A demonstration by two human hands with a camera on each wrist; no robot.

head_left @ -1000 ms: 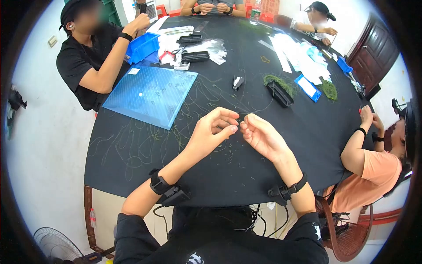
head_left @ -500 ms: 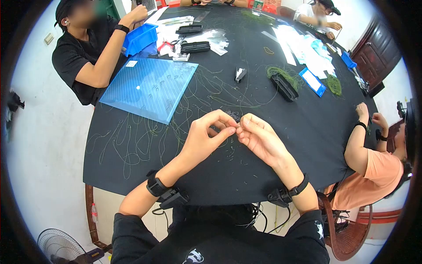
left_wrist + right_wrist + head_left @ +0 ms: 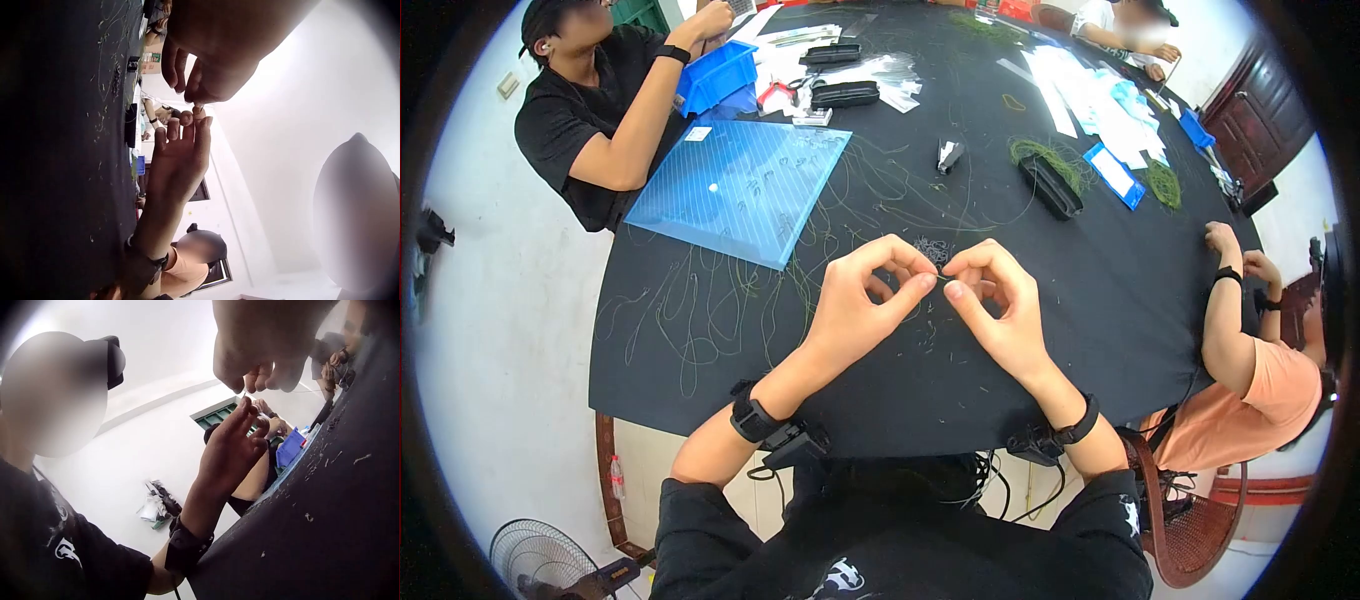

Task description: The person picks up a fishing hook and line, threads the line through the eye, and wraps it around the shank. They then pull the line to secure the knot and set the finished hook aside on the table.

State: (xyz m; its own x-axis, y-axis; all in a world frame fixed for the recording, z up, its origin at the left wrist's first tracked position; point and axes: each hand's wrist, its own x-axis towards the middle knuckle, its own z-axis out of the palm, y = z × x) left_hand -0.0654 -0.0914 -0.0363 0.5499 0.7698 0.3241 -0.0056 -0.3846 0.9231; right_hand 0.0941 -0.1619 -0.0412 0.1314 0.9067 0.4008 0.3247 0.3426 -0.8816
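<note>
In the head view, a short bit of thin green thread (image 3: 941, 277) spans the small gap between the two hands. My left hand (image 3: 855, 305) pinches one end between thumb and index finger. The right hand (image 3: 1008, 315) pinches the other end, its thumb toward me and its other fingers curved. Both hands are held up over the black table (image 3: 1100, 350). A pile of small dark pieces (image 3: 933, 250) lies just beyond the fingertips. In the right wrist view, a thin sliver shows between the fingertips, mostly covered by them.
A blue board (image 3: 745, 190) with small dark items and trailing green threads (image 3: 690, 330) lies left. Ahead are a black-and-white stapler-like object (image 3: 949, 156) and a black case (image 3: 1052, 190) beside green thread coils (image 3: 1164, 185). Other people sit around the table.
My fingertips came together from slightly apart, then the right hand rolled over so that its thumb now faces me. The green thread now shows between the hands. The head view shifted slightly.
</note>
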